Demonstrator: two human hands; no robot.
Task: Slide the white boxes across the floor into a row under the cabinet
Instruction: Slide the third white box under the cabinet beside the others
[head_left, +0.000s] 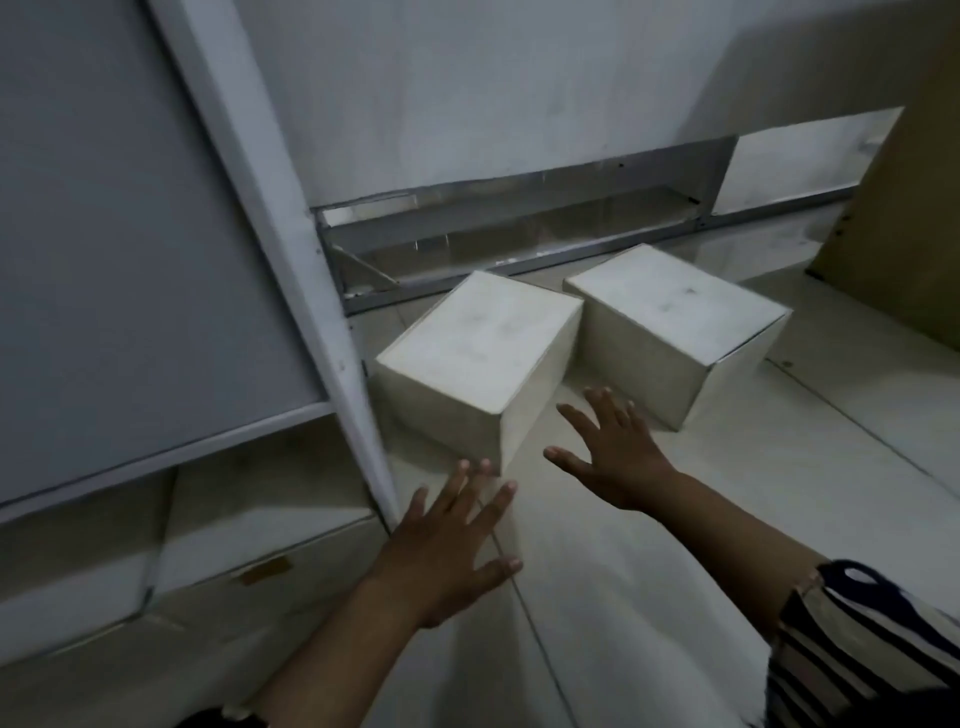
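A: How far along would you say this is?

B: Partway, by my reading. Two white boxes sit out on the floor in front of the open gap under the cabinet. The near box lies close to the cabinet's upright post, turned at an angle, its far corner near the metal rail at the foot of the gap. The far box is just to its right, also skewed, and the two look to be touching or nearly so at their inner edges.

A: So neither is in place?

B: I'd judge not. Both are still in front of the rail, not under the cabinet, and they don't line up square with each other. Straightening and pushing both in is what remains.

A: And the hands?

B: Both are empty with fingers spread. The left hand hovers at the near bottom corner of the near box; whether its fingertips touch it I cannot tell. The right hand reaches into the space between the two boxes, close to the near box's side face, gripping nothing.

A: Anything else to count?

B: Under the lower left shelf there seem to be more pale boxes, perhaps two, one with a strip of brown tape, but it is dim there. A brown board leans at the right edge
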